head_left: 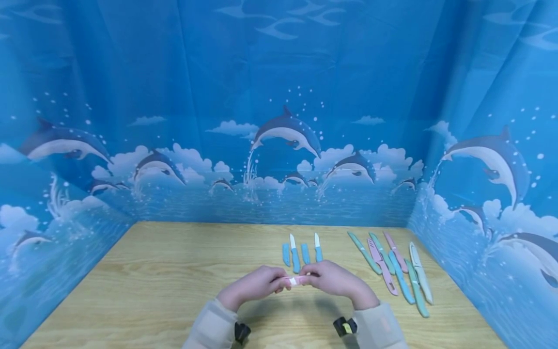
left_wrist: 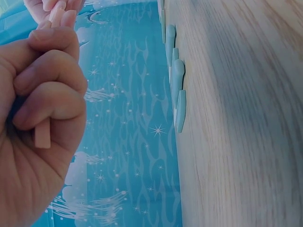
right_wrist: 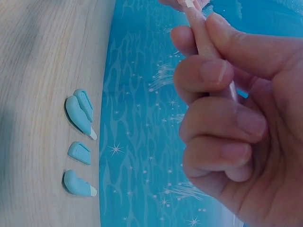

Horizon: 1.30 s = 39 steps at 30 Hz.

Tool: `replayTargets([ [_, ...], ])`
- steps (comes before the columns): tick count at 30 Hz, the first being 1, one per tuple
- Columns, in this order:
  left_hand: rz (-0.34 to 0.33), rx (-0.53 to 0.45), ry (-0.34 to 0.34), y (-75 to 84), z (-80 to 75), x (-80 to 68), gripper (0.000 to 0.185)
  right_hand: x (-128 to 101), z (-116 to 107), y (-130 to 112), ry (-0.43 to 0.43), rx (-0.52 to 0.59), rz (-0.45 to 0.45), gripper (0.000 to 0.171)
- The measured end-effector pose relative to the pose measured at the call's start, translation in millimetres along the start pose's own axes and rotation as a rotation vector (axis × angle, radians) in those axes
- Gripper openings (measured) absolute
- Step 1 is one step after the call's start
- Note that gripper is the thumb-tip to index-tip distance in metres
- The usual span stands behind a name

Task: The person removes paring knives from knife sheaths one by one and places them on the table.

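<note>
Over the near part of the table, a pink knife (right_wrist: pixel 203 40) is held between both hands, with a short stretch of its white blade (head_left: pixel 293 281) showing. My right hand (head_left: pixel 333 279) grips the pink handle, fingers curled round it. A pink sheath (left_wrist: pixel 42 134) is in my left hand (head_left: pixel 260 283), its end sticking out below the curled fingers. Just beyond the hands lie two blue knives with bare white blades, one blue knife (head_left: pixel 295 259) at left and another blue knife (head_left: pixel 318 252) at right. Beside them are a blue sheath (head_left: pixel 286 254) and a second blue sheath (head_left: pixel 305 254).
On the right side of the wooden table (head_left: pixel 174 271) lies a loose group of several knives, among them a pink knife (head_left: pixel 383 268), a green knife (head_left: pixel 417 290), a blue knife (head_left: pixel 401 278) and a pale green knife (head_left: pixel 422 275). A blue dolphin-print curtain (head_left: pixel 279 203) encloses the table's back and sides.
</note>
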<state>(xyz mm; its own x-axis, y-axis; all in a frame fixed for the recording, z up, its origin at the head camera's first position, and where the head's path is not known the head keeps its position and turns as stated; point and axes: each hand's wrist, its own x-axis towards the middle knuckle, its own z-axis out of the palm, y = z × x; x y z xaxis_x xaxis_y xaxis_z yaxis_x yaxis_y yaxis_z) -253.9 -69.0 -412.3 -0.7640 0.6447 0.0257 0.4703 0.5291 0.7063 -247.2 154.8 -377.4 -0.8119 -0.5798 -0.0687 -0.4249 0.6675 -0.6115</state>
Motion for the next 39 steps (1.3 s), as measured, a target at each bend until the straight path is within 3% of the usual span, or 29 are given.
replayTargets([
  [39, 0.023, 0.026, 0.021, 1.1, -0.2, -1.3, 0.029, -2.0, -1.6, 2.7, 0.012, 0.007, 0.013, 0.016],
])
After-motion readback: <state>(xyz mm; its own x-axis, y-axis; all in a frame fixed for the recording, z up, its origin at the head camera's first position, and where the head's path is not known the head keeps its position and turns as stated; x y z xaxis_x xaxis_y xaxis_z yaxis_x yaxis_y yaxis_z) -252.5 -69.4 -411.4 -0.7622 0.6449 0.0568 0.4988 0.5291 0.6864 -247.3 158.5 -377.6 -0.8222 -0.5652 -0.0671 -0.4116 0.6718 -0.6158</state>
